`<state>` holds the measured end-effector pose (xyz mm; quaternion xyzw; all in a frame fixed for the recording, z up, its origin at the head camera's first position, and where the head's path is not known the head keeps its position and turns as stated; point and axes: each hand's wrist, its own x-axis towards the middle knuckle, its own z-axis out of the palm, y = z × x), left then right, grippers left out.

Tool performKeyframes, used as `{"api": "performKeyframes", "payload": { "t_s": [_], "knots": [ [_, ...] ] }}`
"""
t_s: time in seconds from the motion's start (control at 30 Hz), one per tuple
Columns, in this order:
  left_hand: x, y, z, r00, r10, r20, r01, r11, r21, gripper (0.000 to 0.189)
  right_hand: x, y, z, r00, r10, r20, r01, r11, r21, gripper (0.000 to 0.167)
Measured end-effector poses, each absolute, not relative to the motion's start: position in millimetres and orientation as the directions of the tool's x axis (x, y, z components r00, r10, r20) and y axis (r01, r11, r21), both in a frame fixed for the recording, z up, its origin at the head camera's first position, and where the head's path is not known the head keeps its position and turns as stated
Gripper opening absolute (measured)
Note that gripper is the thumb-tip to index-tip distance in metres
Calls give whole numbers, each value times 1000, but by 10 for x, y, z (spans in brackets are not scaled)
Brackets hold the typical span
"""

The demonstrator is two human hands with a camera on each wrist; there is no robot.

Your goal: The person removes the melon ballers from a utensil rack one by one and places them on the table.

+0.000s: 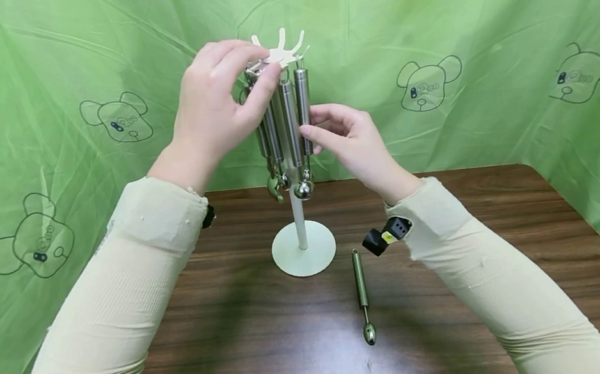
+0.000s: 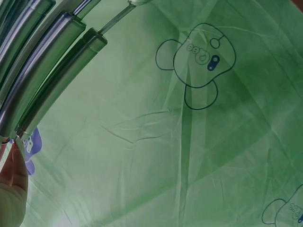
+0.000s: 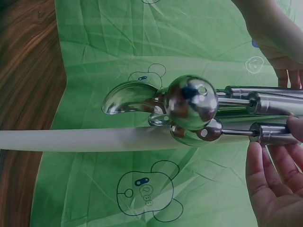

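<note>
Pale sleeves (image 1: 90, 338), two: cut off at the lower edge. Left hand (image 1: 219, 95): thumb and fingers pinching the hook rack (image 1: 285, 55), fingertips partly obscured. Right hand (image 1: 356, 133): clamped on the rightmost hanging utensil (image 1: 303, 93) (its head half hidden behind a larger steel ball (image 3: 191, 102)). White stand (image 1: 305, 262): upright on bench (image 1: 227, 359). Loose utensil (image 1: 360, 281): lying on bench, right of the base.

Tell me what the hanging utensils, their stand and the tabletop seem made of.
Hanging utensils: metal, probably stainless steel; the polished heads mirror their surroundings, while the handles have a softer, brushed-looking sheen.
Stand: smooth, whitish, low-gloss; could be painted metal or plastic.
Tabletop: dark brown, streaked grain, glossy glare; real wood or laminate, I can't tell.
</note>
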<state>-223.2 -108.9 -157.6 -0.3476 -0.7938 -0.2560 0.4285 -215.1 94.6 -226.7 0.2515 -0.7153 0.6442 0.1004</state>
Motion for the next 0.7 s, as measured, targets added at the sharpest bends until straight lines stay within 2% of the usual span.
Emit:
{"api": "performKeyframes", "payload": {
  "t_s": [0.2,0.7],
  "knots": [
    [-2256,-1097,-1600,-360,335,871,785,613,88,34,-2119,974,-2228,-851,-200,486,-505,56,-861,33],
    [-2271,-1107,-1609,-363,339,868,782,617,86,34,-2042,1127,-2193,-857,-154,492,-507,75,-859,32]
  ]
}}
